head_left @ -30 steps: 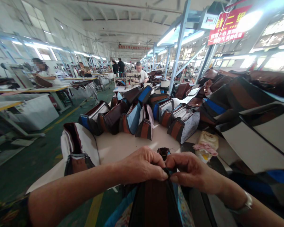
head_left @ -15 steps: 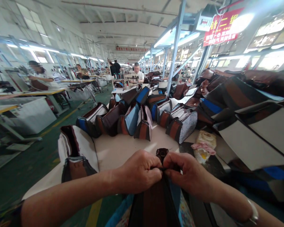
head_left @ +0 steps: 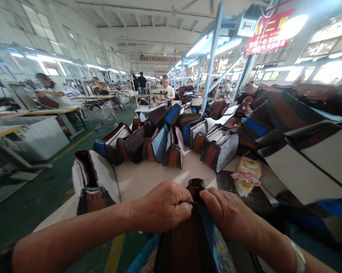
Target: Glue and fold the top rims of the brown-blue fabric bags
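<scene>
Pinching the brown-striped bag (head_left: 185, 244) at lower centre with our left hand (head_left: 165, 206), we touched it with our right hand (head_left: 230, 212), its grip unclear.

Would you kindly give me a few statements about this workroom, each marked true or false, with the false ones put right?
1. The left hand and right hand are both at the top end of a brown-striped dark bag. True.
2. The bracelet is on the left wrist. False: the bracelet is on the right wrist.
3. A light blue-sided bag stands among others on the table. True.
4. The large red banner hangs at the upper left of the view. False: the banner hangs at the upper right.
</scene>
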Motion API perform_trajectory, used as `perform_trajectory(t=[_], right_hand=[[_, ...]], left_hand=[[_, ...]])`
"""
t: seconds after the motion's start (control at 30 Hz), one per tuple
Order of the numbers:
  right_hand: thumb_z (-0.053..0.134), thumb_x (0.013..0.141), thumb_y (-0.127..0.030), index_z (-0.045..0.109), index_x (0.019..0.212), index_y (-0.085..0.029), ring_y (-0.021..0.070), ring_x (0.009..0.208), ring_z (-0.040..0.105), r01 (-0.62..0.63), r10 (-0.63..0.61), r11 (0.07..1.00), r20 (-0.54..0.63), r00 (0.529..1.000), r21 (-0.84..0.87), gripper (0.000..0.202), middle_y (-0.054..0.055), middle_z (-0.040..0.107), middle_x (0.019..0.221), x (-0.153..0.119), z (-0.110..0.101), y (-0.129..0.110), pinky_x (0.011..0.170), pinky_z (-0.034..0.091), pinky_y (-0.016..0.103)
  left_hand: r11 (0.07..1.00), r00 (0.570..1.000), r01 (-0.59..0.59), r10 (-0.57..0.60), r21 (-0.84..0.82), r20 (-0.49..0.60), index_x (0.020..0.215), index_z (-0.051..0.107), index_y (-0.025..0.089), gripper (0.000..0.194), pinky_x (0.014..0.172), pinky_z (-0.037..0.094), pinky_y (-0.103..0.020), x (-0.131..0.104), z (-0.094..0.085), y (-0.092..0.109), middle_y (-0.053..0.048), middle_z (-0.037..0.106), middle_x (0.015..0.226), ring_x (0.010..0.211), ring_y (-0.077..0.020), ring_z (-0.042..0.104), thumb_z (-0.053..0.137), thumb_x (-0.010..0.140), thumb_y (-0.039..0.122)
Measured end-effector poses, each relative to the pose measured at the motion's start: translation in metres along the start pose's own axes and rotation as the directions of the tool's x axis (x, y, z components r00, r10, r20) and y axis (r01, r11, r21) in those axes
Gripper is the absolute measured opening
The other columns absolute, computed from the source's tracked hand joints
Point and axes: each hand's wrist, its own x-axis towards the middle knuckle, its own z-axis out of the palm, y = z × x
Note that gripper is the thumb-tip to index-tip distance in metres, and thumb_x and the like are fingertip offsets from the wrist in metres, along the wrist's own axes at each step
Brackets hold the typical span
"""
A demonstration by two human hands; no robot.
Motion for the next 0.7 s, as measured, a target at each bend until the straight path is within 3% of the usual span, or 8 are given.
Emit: perform_trajectory(t=[0.13,0.2,0.37,0.5,0.6,0.7], right_hand=[[0.036,0.099,-0.008,0.046,0.113,-0.02,0.0177,0.078,0.067,-0.191,0.219,0.936,-0.067,0.973,0.296,0.021,0.005,0.066,0.09,-0.004,0.0,0.003,0.069,0.055,0.029],[0.043,0.1,-0.015,0.047,0.115,-0.021,0.0183,0.088,0.067,-0.226,0.266,0.902,-0.061,0.962,0.369,0.017,0.007,0.066,0.099,-0.004,-0.002,0.002,0.075,0.056,0.03],[0.042,0.097,-0.009,0.049,0.114,-0.018,0.0196,0.079,0.063,-0.082,0.082,0.959,0.011,0.997,0.271,0.02,0.009,0.064,0.096,-0.001,-0.001,0.001,0.067,0.053,0.031],[0.04,0.095,-0.006,0.05,0.116,-0.014,0.0226,0.083,0.062,-0.008,0.0,0.991,0.061,0.998,0.133,0.025,0.011,0.064,0.099,0.0,0.009,0.0,0.072,0.053,0.036],[0.038,0.093,-0.005,0.051,0.105,-0.016,0.0209,0.08,0.057,-0.123,0.109,0.969,0.072,0.991,0.216,0.021,0.008,0.061,0.093,0.002,0.012,0.0,0.069,0.047,0.034],[0.041,0.096,-0.01,0.049,0.093,-0.02,0.0162,0.076,0.052,-0.338,0.302,0.786,0.155,0.941,0.518,0.013,0.002,0.056,0.086,0.007,0.005,0.001,0.067,0.041,0.029]], left_hand=[[0.996,0.999,0.037,-0.035,-0.08,0.023,0.081,0.067,0.014,0.02,0.062,0.036,-0.023,-0.003,-0.001,0.001,0.002,0.06,0.071,0.067,-0.0131,0.055,0.049,0.088,0.019],[0.995,0.999,0.04,-0.037,-0.093,0.029,0.083,0.07,0.014,0.023,0.061,0.036,-0.023,-0.004,-0.002,0.003,0.001,0.06,0.071,0.068,-0.0133,0.055,0.048,0.088,0.018],[0.996,0.999,0.026,-0.024,-0.085,0.024,0.079,0.068,0.014,0.022,0.068,0.038,-0.024,-0.003,-0.003,0.006,-0.001,0.066,0.077,0.072,-0.0152,0.057,0.048,0.088,0.019],[0.997,0.999,0.033,-0.031,-0.075,0.03,0.071,0.058,0.016,0.02,0.068,0.038,-0.025,-0.001,-0.001,0.004,0.0,0.061,0.073,0.07,-0.0151,0.054,0.048,0.088,0.02],[0.996,0.999,0.027,-0.024,-0.085,0.039,0.069,0.052,0.017,0.019,0.066,0.036,-0.025,-0.001,0.0,0.001,0.002,0.056,0.07,0.068,-0.0139,0.052,0.047,0.087,0.02],[0.993,0.998,0.029,-0.021,-0.117,0.066,0.066,0.046,0.018,0.021,0.061,0.032,-0.025,-0.002,0.0,-0.002,0.004,0.046,0.065,0.064,-0.0121,0.046,0.047,0.087,0.021]])
